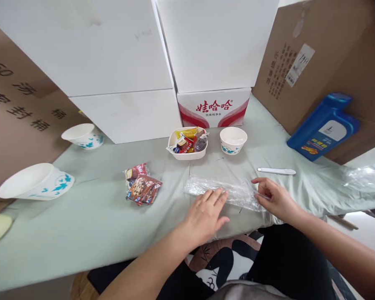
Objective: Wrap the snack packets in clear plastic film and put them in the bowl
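A strip of clear, crinkled plastic film lies near the front edge of the cloth-covered table. My left hand rests flat on it with the fingers stretched out. At the strip's right end, my right hand has curled fingers, and the thumb side pinches the film's edge. Beyond the right hand lies a white utility knife. Several wrapped cookie packets are piled to the left. Behind the film, a white tray holds more snack packets.
A paper bowl stands right of the tray, and two more bowls at left. White boxes line the back. A blue bottle leans by a brown carton. More clear plastic lies far right.
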`<state>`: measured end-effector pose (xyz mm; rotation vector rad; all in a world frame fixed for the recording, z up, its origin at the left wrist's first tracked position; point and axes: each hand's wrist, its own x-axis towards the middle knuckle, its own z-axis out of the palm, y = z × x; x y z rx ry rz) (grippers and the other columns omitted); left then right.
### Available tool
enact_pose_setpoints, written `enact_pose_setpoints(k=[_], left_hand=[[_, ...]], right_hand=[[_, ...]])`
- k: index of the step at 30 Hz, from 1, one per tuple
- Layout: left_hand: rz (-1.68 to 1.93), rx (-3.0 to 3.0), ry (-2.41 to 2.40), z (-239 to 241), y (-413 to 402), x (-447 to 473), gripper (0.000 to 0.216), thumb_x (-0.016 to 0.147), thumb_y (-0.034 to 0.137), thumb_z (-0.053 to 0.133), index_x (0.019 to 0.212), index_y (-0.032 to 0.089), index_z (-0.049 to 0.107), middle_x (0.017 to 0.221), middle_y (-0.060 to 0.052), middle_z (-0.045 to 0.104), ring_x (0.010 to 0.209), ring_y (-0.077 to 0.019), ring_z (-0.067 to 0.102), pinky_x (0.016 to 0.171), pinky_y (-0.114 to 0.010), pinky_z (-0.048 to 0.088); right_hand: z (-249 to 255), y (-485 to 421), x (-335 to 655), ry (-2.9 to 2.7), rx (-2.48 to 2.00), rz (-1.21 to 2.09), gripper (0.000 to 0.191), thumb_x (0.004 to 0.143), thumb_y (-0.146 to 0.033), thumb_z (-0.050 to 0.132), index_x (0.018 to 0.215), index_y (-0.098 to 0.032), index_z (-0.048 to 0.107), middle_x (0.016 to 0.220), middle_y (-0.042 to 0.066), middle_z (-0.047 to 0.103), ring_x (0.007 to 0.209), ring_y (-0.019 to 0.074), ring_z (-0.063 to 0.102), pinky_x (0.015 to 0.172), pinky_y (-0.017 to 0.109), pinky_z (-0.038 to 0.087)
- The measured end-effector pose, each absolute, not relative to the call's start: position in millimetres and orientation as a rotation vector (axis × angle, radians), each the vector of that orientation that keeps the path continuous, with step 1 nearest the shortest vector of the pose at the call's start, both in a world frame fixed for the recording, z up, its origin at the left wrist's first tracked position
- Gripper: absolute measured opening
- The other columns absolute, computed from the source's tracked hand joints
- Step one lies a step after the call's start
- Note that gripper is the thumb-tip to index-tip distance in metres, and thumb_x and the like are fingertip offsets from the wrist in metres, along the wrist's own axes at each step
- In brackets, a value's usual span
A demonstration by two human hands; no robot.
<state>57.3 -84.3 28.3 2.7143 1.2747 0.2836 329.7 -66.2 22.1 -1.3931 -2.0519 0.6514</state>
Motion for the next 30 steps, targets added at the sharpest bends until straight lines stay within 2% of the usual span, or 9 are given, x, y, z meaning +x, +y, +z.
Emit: enact_pose_setpoints(k=[3,5,9,13,16,21,24,28,30], left_hand=[[0.137,2.633,1.237,21,-93,68,0.068,0.084,0.05,0.063,0.141,0.019,0.041,0.151,-0.013,0.038,0.136,-0.0388,0.036,0.104,-0.056,0.038],[0.11,2.607,1.145,21,-95,68,0.063,0.086,0.051,0.06,0.139,0.022,0.043,0.152,-0.011,0.037,0.138,-0.0383,0.032,0.107,-0.058,0.032],[0.158,2.607,0.86,27,-92,63,0.051,0.09,0.043,0.056,0.136,0.026,0.045,0.152,-0.007,0.039,0.141,-0.0315,0.031,0.112,-0.053,0.027],[0.146,2.564,0.775,31,-83,58,0.048,0.089,0.034,0.056,0.135,0.023,0.045,0.144,-0.01,0.047,0.135,-0.0259,0.041,0.114,-0.049,0.024],[0.132,2.532,0.771,32,-77,56,0.047,0.086,0.032,0.059,0.131,0.021,0.05,0.138,-0.01,0.053,0.13,-0.0252,0.047,0.113,-0.045,0.027],[0.156,2.517,0.768,26,-74,53,0.056,0.085,0.032,0.061,0.137,0.02,0.046,0.145,-0.012,0.048,0.134,-0.0269,0.043,0.113,-0.046,0.027],[0.132,2.502,0.772,25,-73,52,0.061,0.083,0.032,0.063,0.139,0.019,0.044,0.147,-0.013,0.044,0.136,-0.0272,0.04,0.114,-0.045,0.027],[0.139,2.492,0.769,26,-72,51,0.063,0.082,0.031,0.065,0.14,0.021,0.043,0.148,-0.011,0.044,0.137,-0.026,0.039,0.115,-0.045,0.025],[0.142,2.485,0.77,27,-72,52,0.063,0.081,0.031,0.065,0.14,0.021,0.043,0.148,-0.011,0.044,0.137,-0.0257,0.039,0.115,-0.044,0.026]], right_hand=[[39,-89,323,-2.026,-1.247,0.94,0.02,0.086,-0.019,0.052,0.105,-0.022,0.048,0.137,0.013,0.049,0.053,0.0046,0.049,0.053,0.025,0.046],[53,-98,320,-2.112,-1.117,1.153,0.027,0.088,-0.018,0.052,0.114,-0.023,0.052,0.13,0.012,0.056,0.06,0.0066,0.056,0.058,0.025,0.049],[75,-92,314,-2.003,-0.858,1.718,0.023,0.094,-0.034,0.054,0.111,-0.02,0.059,0.1,0.008,0.069,0.079,0.0148,0.066,0.063,0.025,0.052],[76,-55,298,-1.519,-0.742,1.985,0.048,0.089,-0.056,0.055,0.119,-0.018,0.055,0.114,0.014,0.064,0.103,0.0234,0.065,0.075,0.033,0.056],[64,-20,280,-1.234,-0.9,2.061,0.042,0.092,-0.054,0.052,0.111,-0.017,0.057,0.112,0.013,0.065,0.101,0.0234,0.067,0.082,0.036,0.056],[36,17,259,-0.998,-1.168,2.017,0.029,0.094,-0.044,0.053,0.1,-0.016,0.058,0.097,0.009,0.066,0.086,0.0204,0.069,0.084,0.038,0.056],[26,23,257,-1.021,-1.161,1.95,0.033,0.088,-0.049,0.058,0.101,-0.018,0.058,0.108,0.01,0.064,0.09,0.0224,0.068,0.088,0.044,0.054],[26,18,264,-1.431,-1.059,1.407,0.037,0.086,-0.054,0.058,0.107,-0.023,0.062,0.117,0.008,0.064,0.115,0.0248,0.057,0.1,0.046,0.045],[26,10,269,-1.736,-1.033,1.15,0.034,0.092,-0.05,0.051,0.108,-0.023,0.064,0.112,0.008,0.067,0.115,0.0242,0.057,0.1,0.045,0.045]])
